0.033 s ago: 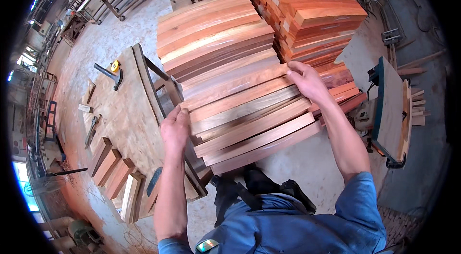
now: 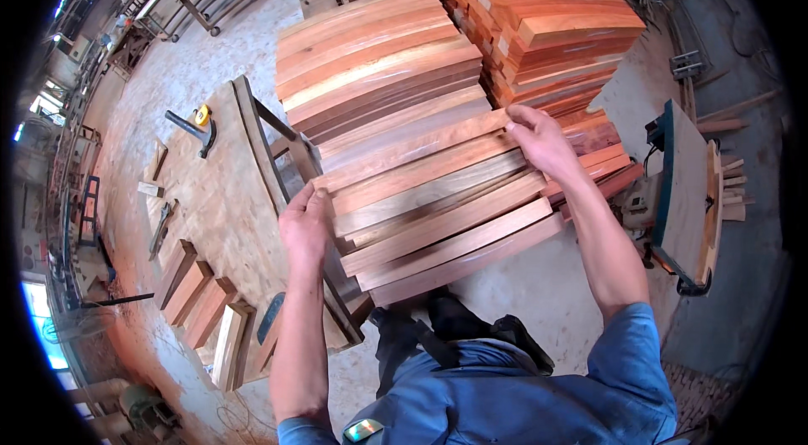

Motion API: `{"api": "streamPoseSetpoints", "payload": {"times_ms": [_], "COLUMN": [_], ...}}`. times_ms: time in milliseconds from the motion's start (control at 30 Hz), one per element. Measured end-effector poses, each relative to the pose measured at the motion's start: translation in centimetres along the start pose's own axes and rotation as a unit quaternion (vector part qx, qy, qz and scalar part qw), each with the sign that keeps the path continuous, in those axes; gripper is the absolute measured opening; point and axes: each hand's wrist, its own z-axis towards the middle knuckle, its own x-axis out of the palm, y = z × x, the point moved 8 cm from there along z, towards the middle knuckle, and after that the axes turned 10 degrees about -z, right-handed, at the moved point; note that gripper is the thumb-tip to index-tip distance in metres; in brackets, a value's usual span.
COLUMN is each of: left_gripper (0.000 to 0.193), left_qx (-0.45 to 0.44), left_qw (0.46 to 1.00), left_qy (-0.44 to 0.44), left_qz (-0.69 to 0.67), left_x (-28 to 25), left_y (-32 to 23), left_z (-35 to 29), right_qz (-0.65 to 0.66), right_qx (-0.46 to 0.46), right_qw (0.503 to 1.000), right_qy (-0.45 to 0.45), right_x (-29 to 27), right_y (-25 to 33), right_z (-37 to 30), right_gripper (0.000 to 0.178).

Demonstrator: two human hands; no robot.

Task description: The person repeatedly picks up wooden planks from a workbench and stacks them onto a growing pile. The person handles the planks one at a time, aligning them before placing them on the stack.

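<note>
A reddish-brown wooden board (image 2: 412,151) lies crosswise at the near part of a pile, its long side facing me. My left hand (image 2: 305,225) grips its left end, thumb on top and fingers partly hidden beneath. At the other end my right hand (image 2: 541,142) pinches the board between thumb and fingers. Just nearer to me are several loosely stepped boards, among them a greyish-brown board (image 2: 429,191) and a pale pinkish board (image 2: 467,262). Beyond the held board, the stack of boards (image 2: 379,50) continues in tight rows.
A plywood-topped table (image 2: 244,209) stands at left, carrying a hammer (image 2: 195,132), a yellow tape measure (image 2: 202,115), pliers (image 2: 163,226) and several short wood blocks (image 2: 206,310). A taller lumber stack (image 2: 547,16) rises behind right. A machine with a flat panel (image 2: 680,193) is at right.
The held board and both hands have shifted only very slightly, the hands a touch farther apart. My grip looks the same, and everything else stays in place.
</note>
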Motion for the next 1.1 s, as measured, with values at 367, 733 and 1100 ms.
{"api": "streamPoseSetpoints", "payload": {"times_ms": [367,733,1100], "left_gripper": [0.043,0.043,0.036], "left_qx": [0.111,0.089,0.078], "left_qw": [0.982,0.993,0.994], "left_qy": [0.006,0.003,-0.005], "left_qz": [-0.153,-0.076,-0.076], "left_x": [0.4,0.3,-0.3], "left_y": [-3.1,-2.3,-3.3], "left_z": [-1.0,1.6,1.6], "right_qz": [0.201,0.107,0.102], "right_qx": [-0.041,-0.040,-0.095], "right_qw": [0.978,0.993,0.990], "right_qy": [-0.041,0.000,0.006], "right_x": [-0.7,-0.1,-0.4], "right_y": [-0.6,0.0,0.9], "right_z": [-0.4,1.3,1.5], "right_gripper": [0.042,0.038,0.039]}}
